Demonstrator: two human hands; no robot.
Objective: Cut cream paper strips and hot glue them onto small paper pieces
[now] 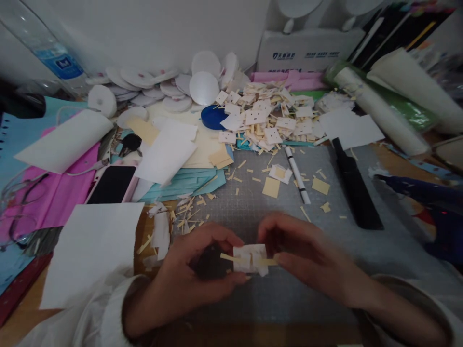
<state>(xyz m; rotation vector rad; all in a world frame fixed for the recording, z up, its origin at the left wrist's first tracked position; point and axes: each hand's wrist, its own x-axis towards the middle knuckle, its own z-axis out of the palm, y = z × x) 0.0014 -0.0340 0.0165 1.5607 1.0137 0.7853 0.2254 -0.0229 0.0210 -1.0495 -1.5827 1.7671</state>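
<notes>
I am looking down at 2 hands working close together over the grey cutting mat. My left hand and my right hand are both holding 1 small white paper square, low in the middle of the view and just above the mat. The fingers of the left hand are pinching the left edge of the square, and the fingers of the right hand are pinching the right edge, so the little piece is not flopping or slipping. A thin yellow strip is poking out of both sides of the square, so I think it is running through slots in the paper. I think the hands are holding it near my eyes because the bits are so small. Farther back, a big pile of white squares is sitting at the far edge of the mat, within easy reach. Small yellow scraps are lying all over the mat. A white pen and a black ruler are resting just beyond the hands, well apart from them. A black phone is lying off to the left among pink and blue paper on the worktop. Round white discs are stacked by the wall.
</notes>
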